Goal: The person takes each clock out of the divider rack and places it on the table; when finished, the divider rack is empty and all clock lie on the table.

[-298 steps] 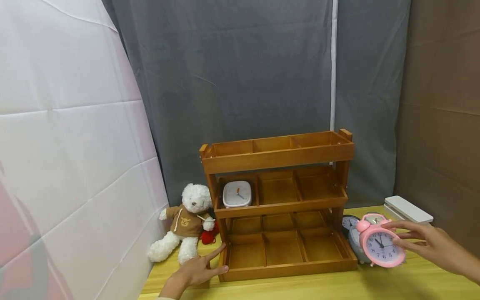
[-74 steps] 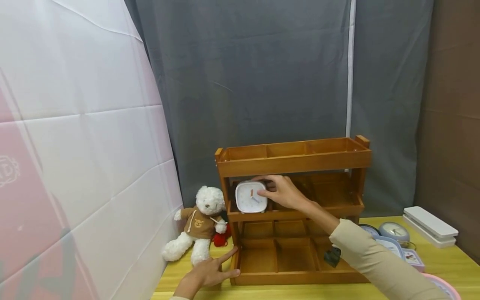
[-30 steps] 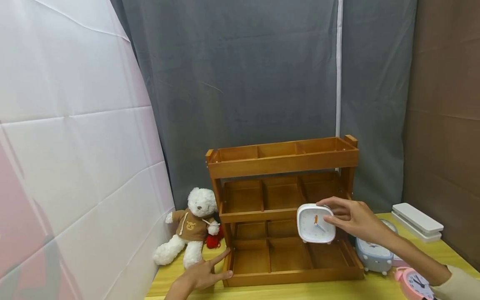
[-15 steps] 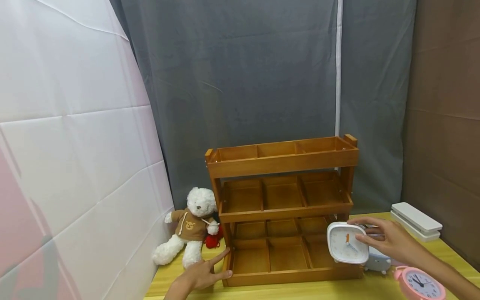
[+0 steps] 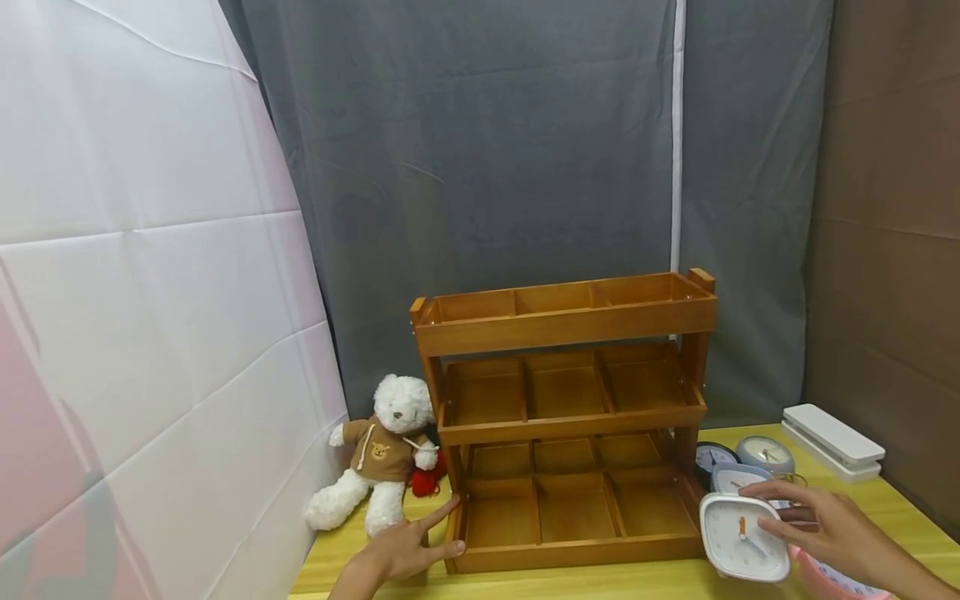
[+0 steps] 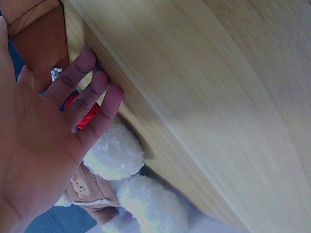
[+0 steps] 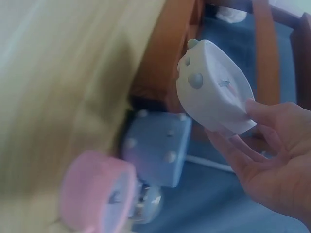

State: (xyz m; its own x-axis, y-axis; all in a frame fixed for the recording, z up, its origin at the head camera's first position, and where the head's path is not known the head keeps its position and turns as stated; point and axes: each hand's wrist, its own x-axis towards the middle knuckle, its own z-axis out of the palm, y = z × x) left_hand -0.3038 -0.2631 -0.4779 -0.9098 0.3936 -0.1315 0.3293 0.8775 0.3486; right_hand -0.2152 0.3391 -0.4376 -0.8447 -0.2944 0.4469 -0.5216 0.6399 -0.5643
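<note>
My right hand (image 5: 832, 529) pinches a white square alarm clock (image 5: 744, 537) between thumb and fingers, off the table by the lower right corner of the wooden shelf (image 5: 570, 552). In the right wrist view the clock (image 7: 214, 92) shows its side and small feet. My left hand (image 5: 401, 546) rests against the shelf's lower left corner, fingers spread. The left wrist view shows that hand (image 6: 43, 141) with its fingers extended. Behind the right hand are a pink alarm clock (image 7: 97, 191), a blue-grey clock (image 7: 158, 145), a round grey clock (image 5: 765, 452) and a dark-rimmed clock (image 5: 712, 457).
A white teddy bear in a brown hoodie (image 5: 384, 450) sits left of the shelf, with something red (image 5: 426, 477) beside it. A flat white box-like object (image 5: 832, 442) lies at the back right. Grey curtain (image 5: 525, 150) hangs behind.
The right hand took the white clock from the middle tier's left compartment, carrying it right and down past the shelf. Earlier it held the pink clock, now on the table. The left hand stays put.
</note>
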